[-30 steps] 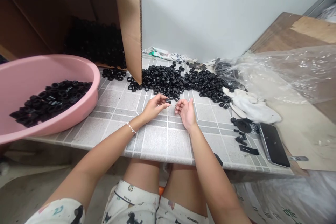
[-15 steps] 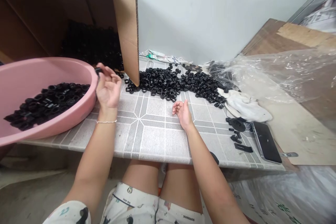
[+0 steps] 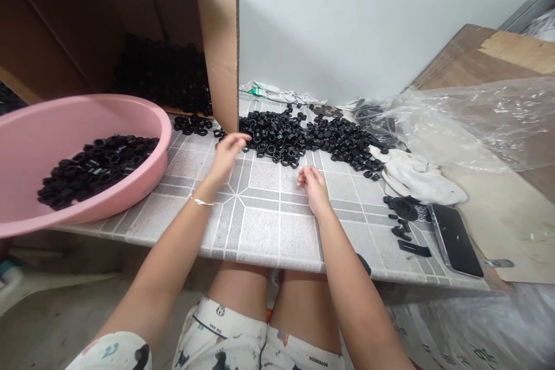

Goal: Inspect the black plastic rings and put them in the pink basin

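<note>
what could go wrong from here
The left hand is close to the cardboard flap, so it might bump the flap and scatter some of the loose black parts beside it. The phone lies near the front edge of the table, so a stray elbow could perhaps knock it off.

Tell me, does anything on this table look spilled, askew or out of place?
The cardboard box seems to lie on its side, with loose black parts heaped beside its open flap, as if spilled. The phone lies askew on the table, beside small black pieces, so it looks out of place.
</note>
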`<state>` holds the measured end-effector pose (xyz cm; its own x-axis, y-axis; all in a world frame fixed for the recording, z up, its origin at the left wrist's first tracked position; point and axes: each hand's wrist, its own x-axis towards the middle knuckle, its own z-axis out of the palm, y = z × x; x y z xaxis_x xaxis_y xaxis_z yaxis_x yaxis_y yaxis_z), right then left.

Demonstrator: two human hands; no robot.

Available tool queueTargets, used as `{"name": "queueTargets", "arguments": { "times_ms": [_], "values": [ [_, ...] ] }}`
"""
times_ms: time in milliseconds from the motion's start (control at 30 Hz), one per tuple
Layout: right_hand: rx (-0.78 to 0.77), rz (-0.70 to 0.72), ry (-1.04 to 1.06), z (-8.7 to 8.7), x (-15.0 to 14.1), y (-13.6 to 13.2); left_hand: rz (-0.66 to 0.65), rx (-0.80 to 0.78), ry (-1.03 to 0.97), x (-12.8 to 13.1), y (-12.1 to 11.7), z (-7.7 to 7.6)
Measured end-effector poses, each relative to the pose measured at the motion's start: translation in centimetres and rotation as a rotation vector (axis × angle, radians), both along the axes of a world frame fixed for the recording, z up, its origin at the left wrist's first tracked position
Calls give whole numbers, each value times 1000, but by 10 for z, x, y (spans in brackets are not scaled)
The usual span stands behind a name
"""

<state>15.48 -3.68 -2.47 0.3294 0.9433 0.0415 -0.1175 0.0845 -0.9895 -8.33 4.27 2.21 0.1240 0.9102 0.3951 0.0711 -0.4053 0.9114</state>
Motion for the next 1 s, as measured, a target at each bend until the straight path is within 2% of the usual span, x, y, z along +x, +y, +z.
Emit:
{"name": "queueTargets", "arguments": {
  "times_ms": [100, 167, 300, 433, 500, 567, 667, 833, 900, 1000],
  "values": [
    [12, -171, -115, -5, 9, 3, -63, 163, 562, 29, -13, -20],
    [7, -292, -227, -8, 18, 5, -121, 196, 765, 36, -17, -28],
    [-43, -594, -583, -9, 42, 9, -137, 213, 891, 33, -13, -33],
    [-285, -843, -801, -10, 60, 9, -75, 277, 913, 31, -8, -35],
    [-392, -858, -852, -14, 63, 9, -76, 302, 923, 31, -9, -36],
    [-431, -823, -918, -19, 64, 10, -91, 319, 918, 33, -13, -36],
    [-371, -724, -1043, -24, 64, 18, -160, 348, 891, 35, -22, -33],
    [-177, -505, -1214, -21, 68, 42, -375, 381, 849, 44, -39, -28],
    [-173, -465, -1221, -19, 69, 49, -396, 353, 807, 46, -43, -27],
    [-239, -484, -1223, -19, 70, 53, -370, 285, 714, 45, -43, -28]
  ]
}}
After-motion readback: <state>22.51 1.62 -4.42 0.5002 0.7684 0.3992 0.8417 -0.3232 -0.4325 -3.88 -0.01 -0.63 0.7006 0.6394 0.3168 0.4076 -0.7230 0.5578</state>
